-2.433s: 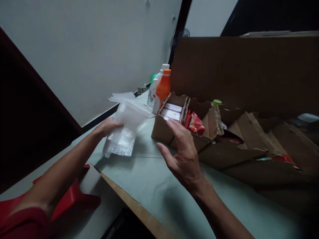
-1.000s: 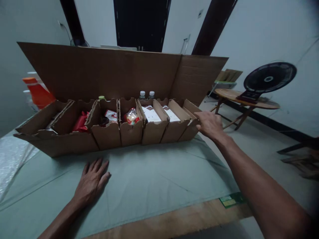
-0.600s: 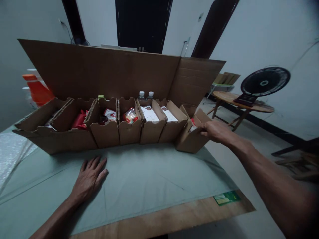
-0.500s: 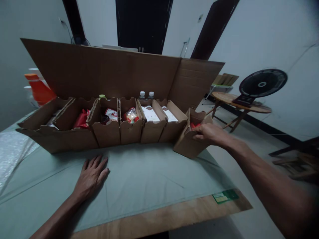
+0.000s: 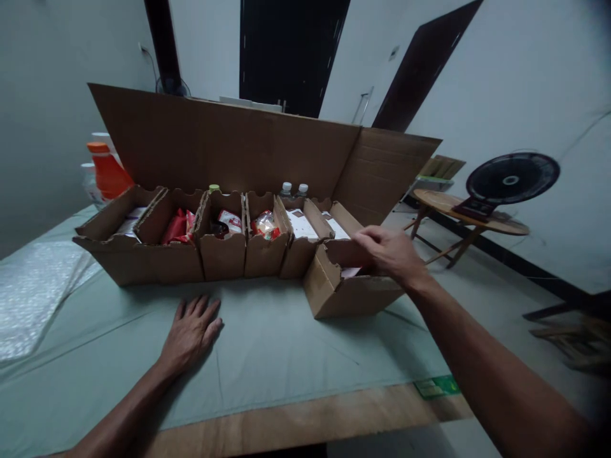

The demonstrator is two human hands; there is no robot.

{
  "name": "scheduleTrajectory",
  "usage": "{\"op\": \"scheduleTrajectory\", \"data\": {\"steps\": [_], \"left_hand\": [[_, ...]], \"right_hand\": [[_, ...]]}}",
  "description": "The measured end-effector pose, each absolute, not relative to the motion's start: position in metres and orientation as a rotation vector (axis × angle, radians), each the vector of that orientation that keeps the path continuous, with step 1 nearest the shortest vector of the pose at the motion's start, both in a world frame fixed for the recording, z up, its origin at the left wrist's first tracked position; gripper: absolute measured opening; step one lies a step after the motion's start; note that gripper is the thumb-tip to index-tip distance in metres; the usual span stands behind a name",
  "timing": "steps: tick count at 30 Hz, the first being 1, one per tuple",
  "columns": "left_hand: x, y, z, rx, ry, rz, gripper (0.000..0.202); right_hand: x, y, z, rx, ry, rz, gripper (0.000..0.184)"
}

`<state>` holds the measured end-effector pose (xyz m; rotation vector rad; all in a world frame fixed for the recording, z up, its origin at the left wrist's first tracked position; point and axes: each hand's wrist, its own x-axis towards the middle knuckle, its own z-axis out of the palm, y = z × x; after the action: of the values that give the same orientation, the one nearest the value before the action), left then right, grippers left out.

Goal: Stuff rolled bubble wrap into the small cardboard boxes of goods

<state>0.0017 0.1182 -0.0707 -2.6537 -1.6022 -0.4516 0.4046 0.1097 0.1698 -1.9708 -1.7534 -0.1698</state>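
Note:
My right hand [image 5: 394,254] is closed on the back rim of a cardboard box [image 5: 353,298] at the right end of a row. That box stands turned, its long side towards me. Something pale and something dark red show inside it; the rest is hidden by its wall and my hand. My left hand [image 5: 191,334] lies flat on the pale green tablecloth [image 5: 267,356], fingers stretched, holding nothing. In front of it stands the row of open cardboard boxes [image 5: 222,257]. They hold a red packet [image 5: 175,228], a clear and red wrapped packet [image 5: 266,224] and white cartons [image 5: 301,224].
Behind the row rises a cardboard panel [image 5: 229,143]. Bottles, one orange [image 5: 109,170], stand at the left, beside bubble wrap [image 5: 35,292]. Two white-capped bottles [image 5: 286,189] show behind the boxes. A fan [image 5: 510,181] rests on a round wooden table [image 5: 439,198] at the right.
The right-hand box has turned from its narrow end facing me to its long side and shifted left, with my right hand still on it. My left hand stays flat. The view has shifted slightly.

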Motion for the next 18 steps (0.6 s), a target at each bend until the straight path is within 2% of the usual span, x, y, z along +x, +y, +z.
{"op": "scheduleTrajectory", "data": {"steps": [6, 9, 13, 18], "left_hand": [[-0.001, 0.12, -0.071, -2.661, -1.596, -0.425, 0.051], [0.001, 0.119, -0.072, -2.611, -1.644, -0.478, 0.051], [0.034, 0.106, -0.065, -2.647, -1.668, -0.675, 0.051], [0.127, 0.089, -0.036, -3.151, -1.516, -0.94, 0.063]], "right_hand": [[0.481, 0.058, 0.136, -1.603, -1.002, -0.318, 0.031], [0.513, 0.034, 0.099, -1.564, -0.672, -0.168, 0.03], [0.526, 0.019, 0.051, -1.574, -0.628, 0.173, 0.042], [0.514, 0.028, 0.013, -1.579, -0.738, 0.334, 0.056]]}}
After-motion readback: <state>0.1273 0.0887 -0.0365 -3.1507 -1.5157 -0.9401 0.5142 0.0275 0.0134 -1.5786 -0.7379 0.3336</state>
